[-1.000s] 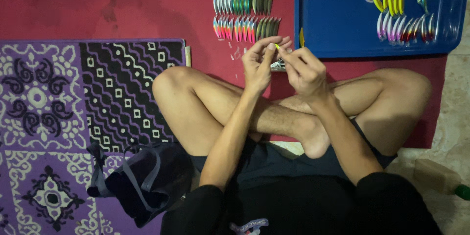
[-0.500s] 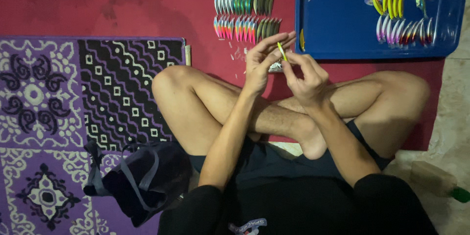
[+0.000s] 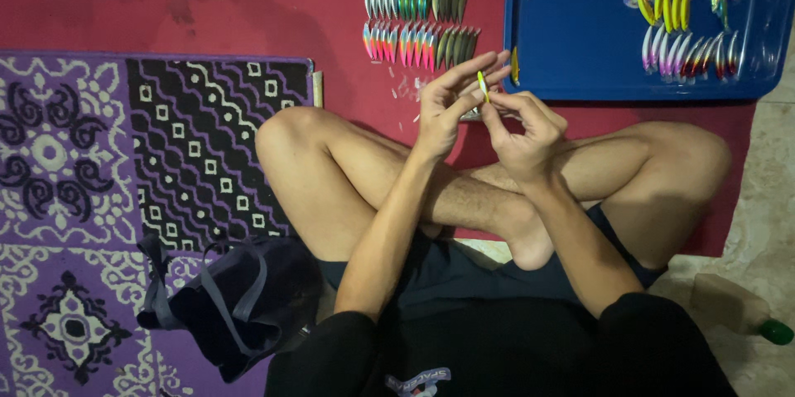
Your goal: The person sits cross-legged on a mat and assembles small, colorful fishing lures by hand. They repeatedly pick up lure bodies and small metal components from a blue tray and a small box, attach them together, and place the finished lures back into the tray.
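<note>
Head cam showed both hands raised over the crossed legs, fingertips pinched shut on one small slim yellow-green fish-shaped lure (image 3: 482,85): left hand (image 3: 447,107) w/ thumb and forefinger on it and the other fingers fanned loose, right hand (image 3: 522,128) nipping its lower end. Done well, I'd judge, w/ a light steady pinch near the ends, piece kept upright. Outward lay rows of similar multicoloured lures (image 3: 414,8) on the red mat (image 3: 166,0), more in the blue plastic tray (image 3: 580,49), plus a dark strap bag (image 3: 240,306) on the purple patterned rug (image 3: 66,157).
</note>
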